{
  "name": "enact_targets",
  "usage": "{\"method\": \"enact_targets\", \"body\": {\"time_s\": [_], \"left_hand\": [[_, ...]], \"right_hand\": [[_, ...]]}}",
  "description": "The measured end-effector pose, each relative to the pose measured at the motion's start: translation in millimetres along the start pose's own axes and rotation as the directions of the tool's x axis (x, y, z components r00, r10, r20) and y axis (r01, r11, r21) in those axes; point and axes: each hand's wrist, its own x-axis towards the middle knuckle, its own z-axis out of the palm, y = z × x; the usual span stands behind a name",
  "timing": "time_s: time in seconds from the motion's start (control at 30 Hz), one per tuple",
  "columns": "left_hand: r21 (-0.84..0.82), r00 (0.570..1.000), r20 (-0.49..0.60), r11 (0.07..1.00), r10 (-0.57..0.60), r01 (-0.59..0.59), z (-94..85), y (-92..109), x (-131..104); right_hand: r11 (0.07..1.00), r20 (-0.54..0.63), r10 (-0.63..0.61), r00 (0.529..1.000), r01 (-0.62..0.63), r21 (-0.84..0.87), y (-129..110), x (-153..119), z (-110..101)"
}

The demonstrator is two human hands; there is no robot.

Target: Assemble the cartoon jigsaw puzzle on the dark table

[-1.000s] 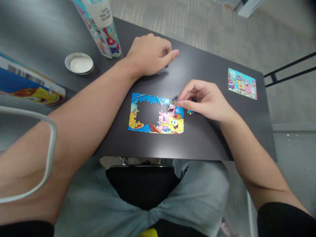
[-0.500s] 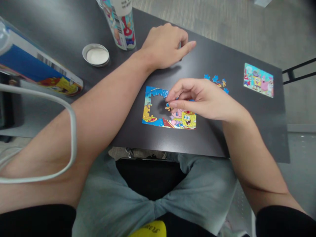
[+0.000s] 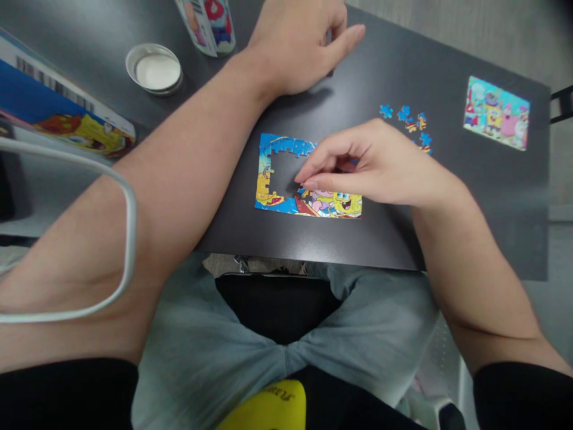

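Observation:
On the dark table lies a part-built cartoon jigsaw puzzle [image 3: 263, 179], its border joined around an open middle. Over the right side of that opening is my right hand [image 3: 358, 161], thumb and forefinger pinched at a small blue-and-yellow jigsaw piece [image 3: 301, 190], which is mostly covered by the fingertips. My left hand [image 3: 299, 45] rests on the table beyond the puzzle, fingers curled under and thumb stuck out to the right; whatever might be inside it is hidden. Several loose jigsaw pieces [image 3: 404, 113] lie beyond my right wrist.
A cartoon picture card [image 3: 496, 113] lies at the far right. On the left are a round metal lid [image 3: 156, 70], a cartoon-printed tube [image 3: 210, 30] and a larger blue tube [image 3: 58, 101]. A pale cable [image 3: 129, 251] loops in front of my left forearm.
The camera view has shifted, so the table things sit higher in the picture. My right hand's fingertips and the piece are now lower in the opening, close to the puzzle's lower right part.

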Motion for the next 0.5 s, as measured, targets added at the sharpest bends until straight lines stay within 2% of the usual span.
{"method": "enact_targets", "body": {"time_s": [0.17, 0.33, 0.5], "left_hand": [[0.001, 1.0, 0.0, 1.0, -0.005, 0.005, 6.0, -4.6, 3.2], [0.008, 1.0, 0.009, 1.0, 0.002, -0.002, 7.6, -5.0, 2.2], [-0.046, 1.0, 0.008, 0.999, -0.011, 0.011, 4.4, -5.2, -1.3]], "right_hand": [[0.991, 0.044, -0.055, 0.998, 0.06, -0.119, -4.5, 1.4, 0.7], [0.992, 0.016, 0.0, 1.0, 0.002, -0.124, -6.5, 1.5, -1.6], [0.996, 0.017, 0.001, 1.0, 0.0, -0.094, -3.4, 1.5, -5.0]]}}
